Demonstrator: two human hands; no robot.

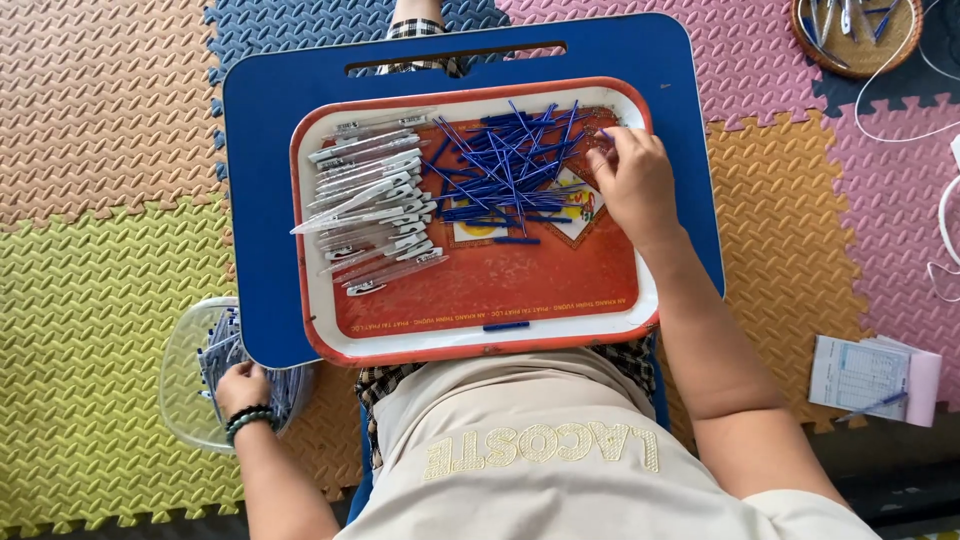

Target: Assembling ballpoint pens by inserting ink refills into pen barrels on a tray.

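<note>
Just left of your right hand, its grip pinching into the blue refills, they lie crisscrossed; your left hand grips pens in the clear tub.

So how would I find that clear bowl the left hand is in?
Start at the blue lap desk holding the red tray. Go to its lower left corner, on the yellow mat. The bowl sits there, half under the desk: the only see-through container, with the left hand in it.
</note>
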